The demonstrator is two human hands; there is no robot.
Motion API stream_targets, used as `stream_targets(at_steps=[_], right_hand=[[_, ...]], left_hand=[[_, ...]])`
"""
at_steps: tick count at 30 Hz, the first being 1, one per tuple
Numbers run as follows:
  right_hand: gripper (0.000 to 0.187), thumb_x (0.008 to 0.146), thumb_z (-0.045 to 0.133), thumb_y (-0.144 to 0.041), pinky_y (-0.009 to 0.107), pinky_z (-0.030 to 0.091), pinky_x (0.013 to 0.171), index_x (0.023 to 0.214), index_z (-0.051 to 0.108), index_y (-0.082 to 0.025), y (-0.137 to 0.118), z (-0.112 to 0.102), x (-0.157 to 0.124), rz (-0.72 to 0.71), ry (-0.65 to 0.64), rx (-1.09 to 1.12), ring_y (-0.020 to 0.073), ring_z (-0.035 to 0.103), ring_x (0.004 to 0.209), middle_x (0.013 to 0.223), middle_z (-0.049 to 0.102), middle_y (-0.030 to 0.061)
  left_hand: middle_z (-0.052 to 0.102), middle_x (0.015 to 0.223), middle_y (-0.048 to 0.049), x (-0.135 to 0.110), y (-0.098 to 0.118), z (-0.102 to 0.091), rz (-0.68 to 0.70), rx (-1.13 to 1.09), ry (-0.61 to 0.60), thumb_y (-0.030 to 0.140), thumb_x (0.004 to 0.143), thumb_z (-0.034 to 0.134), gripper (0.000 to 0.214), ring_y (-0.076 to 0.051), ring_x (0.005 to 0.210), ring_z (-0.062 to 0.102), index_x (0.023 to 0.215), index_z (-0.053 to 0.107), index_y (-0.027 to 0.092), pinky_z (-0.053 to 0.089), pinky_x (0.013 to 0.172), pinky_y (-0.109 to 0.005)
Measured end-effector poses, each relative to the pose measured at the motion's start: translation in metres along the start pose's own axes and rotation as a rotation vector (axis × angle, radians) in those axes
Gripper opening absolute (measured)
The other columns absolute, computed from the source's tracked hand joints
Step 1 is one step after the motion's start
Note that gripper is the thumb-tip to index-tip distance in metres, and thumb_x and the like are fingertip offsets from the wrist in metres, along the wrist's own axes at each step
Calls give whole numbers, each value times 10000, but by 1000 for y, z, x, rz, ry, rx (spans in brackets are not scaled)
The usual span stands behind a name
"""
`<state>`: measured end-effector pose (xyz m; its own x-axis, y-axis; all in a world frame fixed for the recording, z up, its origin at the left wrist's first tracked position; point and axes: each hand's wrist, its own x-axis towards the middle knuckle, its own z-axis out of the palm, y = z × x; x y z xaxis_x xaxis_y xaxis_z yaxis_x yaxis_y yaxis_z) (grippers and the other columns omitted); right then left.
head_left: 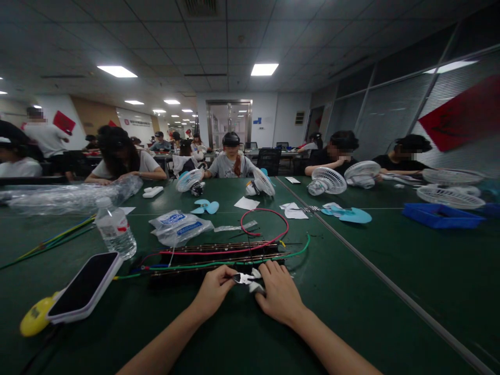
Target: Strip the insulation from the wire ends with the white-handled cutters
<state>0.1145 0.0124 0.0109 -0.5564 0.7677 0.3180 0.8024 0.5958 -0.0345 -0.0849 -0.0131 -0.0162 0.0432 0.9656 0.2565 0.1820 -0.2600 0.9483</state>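
Near the middle of the table I hold small pliers [245, 279] with a shiny metal head and pale handles. My left hand [215, 287] is closed, its thumb and fingertips pinching at the dark jaw end. From the other side my right hand [279, 290] is closed around the handles, which partly hide under its fingers. Just beyond both hands lies a long dark rack [183, 278] with thin metal rods. A red wire [287, 224] loops up behind it, and a green wire [302, 249] runs along it.
To the left are a phone [86, 286] on a yellow object [36, 316] and a water bottle [114, 229]. Plastic bags [182, 227], blue fan blades [205, 207] and a blue tray [441, 214] lie farther off. Several people sit across the table beside fan parts.
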Motion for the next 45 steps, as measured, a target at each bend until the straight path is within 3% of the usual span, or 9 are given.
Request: stream_targets(at_steps=[16, 30, 45], right_hand=[[204, 777, 508, -348, 287, 321, 745, 916, 530, -200, -1, 6, -2, 70, -76, 32, 191, 500, 846, 929, 572, 55], [312, 695, 582, -344, 334, 285, 825, 959, 501, -197, 1, 0, 1, 8, 18, -15, 233, 426, 937, 1010, 511, 79], [177, 778, 500, -336, 278, 319, 719, 878, 540, -195, 3, 2, 0, 53, -109, 55, 184, 506, 820, 903, 579, 57]], left_hand=[[674, 847, -56, 0, 0, -1, -23, -52, -7, 236, 785, 600, 108, -198, 811, 634, 818, 638, 140, 486, 757, -304], [662, 826, -50, 0, -2, -1, 19, 0, 4, 166, 757, 590, 79, -192, 800, 633, 811, 641, 141, 496, 753, -304], [666, 840, -56, 0, 1, -1, 43, 45, 2, 195, 776, 589, 96, -186, 787, 629, 821, 655, 142, 509, 759, -312]])
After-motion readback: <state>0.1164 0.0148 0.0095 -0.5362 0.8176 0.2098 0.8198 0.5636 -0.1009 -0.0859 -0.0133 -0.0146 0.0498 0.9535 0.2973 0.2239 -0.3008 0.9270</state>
